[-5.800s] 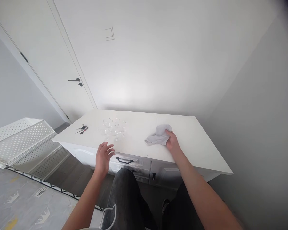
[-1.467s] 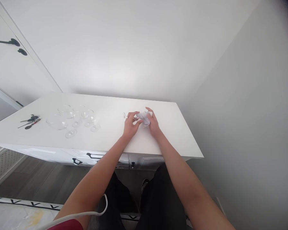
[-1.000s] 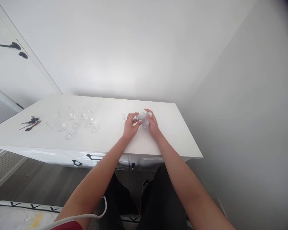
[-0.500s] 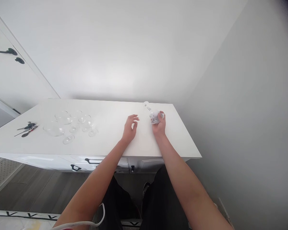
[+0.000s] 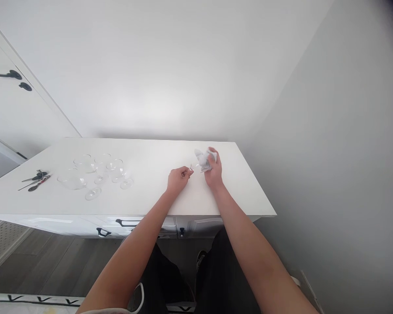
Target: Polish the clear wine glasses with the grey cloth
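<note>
A grey-white cloth [image 5: 202, 159] is bunched in my right hand [image 5: 215, 173], whose fingers wrap around it. A clear stemmed glass [image 5: 197, 166] runs between my hands; its bowl seems hidden inside the cloth. My left hand [image 5: 177, 179] is closed, pinching the foot end of that glass between thumb and fingers. Both hands are just above the white cabinet top [image 5: 157, 196], right of its middle. Farther left stand several clear stemmed glasses [image 5: 93, 194], upright and close together.
Several slim tools with dark and red parts [image 5: 36, 179] lie in a pile near the left end of the cabinet top. A wall [image 5: 183, 87] rises behind, and a grey wall [image 5: 330, 174] is at the right. Black drawer handles [image 5: 126, 223] face me below the edge.
My left hand has gone from open and apart to pinching the glass's foot. The cloth now spreads around the bowl, and the foot has swung down toward my left hand.
</note>
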`<act>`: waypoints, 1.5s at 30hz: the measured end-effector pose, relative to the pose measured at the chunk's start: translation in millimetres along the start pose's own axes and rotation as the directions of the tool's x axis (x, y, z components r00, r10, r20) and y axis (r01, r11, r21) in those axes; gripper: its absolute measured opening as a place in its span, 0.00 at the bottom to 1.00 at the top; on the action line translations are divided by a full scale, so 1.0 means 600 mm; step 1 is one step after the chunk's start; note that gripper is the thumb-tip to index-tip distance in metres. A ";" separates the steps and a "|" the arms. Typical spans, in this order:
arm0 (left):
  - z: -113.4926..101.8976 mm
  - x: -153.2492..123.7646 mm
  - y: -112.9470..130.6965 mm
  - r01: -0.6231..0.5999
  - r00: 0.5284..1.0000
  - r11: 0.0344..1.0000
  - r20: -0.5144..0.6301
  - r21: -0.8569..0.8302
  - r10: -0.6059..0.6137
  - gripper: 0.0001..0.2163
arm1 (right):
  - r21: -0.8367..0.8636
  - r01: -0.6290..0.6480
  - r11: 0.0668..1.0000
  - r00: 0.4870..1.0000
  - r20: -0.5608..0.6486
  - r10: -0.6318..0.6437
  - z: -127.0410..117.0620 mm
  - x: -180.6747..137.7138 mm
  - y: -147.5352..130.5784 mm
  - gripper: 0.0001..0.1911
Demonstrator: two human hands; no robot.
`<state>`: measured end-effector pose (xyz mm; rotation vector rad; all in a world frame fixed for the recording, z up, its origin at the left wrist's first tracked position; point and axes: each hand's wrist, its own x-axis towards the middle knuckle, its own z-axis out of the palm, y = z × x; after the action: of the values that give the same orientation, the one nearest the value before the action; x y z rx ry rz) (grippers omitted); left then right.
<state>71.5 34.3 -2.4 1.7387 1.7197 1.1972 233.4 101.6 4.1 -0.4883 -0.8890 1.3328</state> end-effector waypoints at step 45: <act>0.011 -0.019 -0.004 -0.323 0.938 0.900 -0.025 0.292 0.345 0.13 | -0.043 -0.263 0.964 0.954 0.138 0.267 0.004 -0.013 -0.008 0.15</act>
<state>76.4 25.9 -11.0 2.2637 1.7548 1.2120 234.6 92.9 7.2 -0.5509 -0.9826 1.6198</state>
